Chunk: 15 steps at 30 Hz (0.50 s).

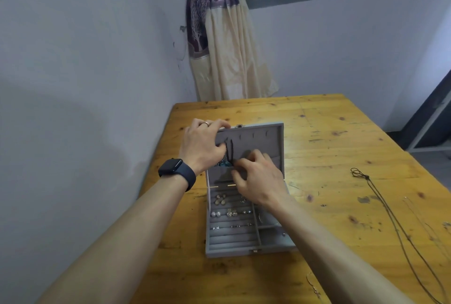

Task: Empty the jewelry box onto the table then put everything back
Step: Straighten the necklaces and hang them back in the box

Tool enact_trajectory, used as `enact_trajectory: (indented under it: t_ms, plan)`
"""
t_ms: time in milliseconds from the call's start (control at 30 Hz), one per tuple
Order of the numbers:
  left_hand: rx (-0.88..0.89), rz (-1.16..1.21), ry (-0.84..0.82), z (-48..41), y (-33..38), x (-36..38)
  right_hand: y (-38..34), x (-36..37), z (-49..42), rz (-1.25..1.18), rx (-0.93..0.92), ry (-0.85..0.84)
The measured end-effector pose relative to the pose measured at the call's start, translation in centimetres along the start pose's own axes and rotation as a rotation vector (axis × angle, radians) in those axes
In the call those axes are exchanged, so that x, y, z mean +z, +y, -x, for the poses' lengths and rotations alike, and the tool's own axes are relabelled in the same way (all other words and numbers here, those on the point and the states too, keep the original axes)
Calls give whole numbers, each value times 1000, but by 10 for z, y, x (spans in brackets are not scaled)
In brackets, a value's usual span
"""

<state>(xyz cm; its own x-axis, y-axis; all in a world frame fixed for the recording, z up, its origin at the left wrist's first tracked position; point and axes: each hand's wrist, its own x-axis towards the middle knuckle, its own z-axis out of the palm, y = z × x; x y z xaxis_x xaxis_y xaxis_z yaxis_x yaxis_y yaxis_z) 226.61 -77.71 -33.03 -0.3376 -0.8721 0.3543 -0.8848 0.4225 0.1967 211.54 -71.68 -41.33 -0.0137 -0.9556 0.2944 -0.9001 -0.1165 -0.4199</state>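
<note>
A grey jewelry box (268, 242) stands open on the wooden table (329, 147), its lid (263, 140) raised at the far side. My left hand (202, 145) grips the lid's upper left corner. A dark cord necklace (230, 149) hangs inside the lid, with a teal pendant (224, 164) at its lower end. My right hand (258, 176) has curled fingers at the lid's lower pocket, pinching the cord near the pendant. Earrings (220, 200) and small studs (229, 213) sit in the box's ring rows.
A long brown cord necklace (380, 198) lies on the table to the right. A thin chain (313, 284) lies near the table's front edge. The grey wall runs along the table's left side. A curtain (227, 47) hangs behind the far corner.
</note>
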Motion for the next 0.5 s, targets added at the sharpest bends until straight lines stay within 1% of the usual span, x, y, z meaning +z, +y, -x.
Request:
enact_trajectory:
  t_ms: [267, 367, 500]
  plan:
    - [99, -113, 9, -2, 10, -7, 21, -34, 17, -85, -32, 80]
    - [140, -69, 42, -3, 27, -7, 37, -56, 37, -128, 11, 128]
    - [226, 37, 50, 5, 68, 5, 73, -84, 82, -151, 117, 216]
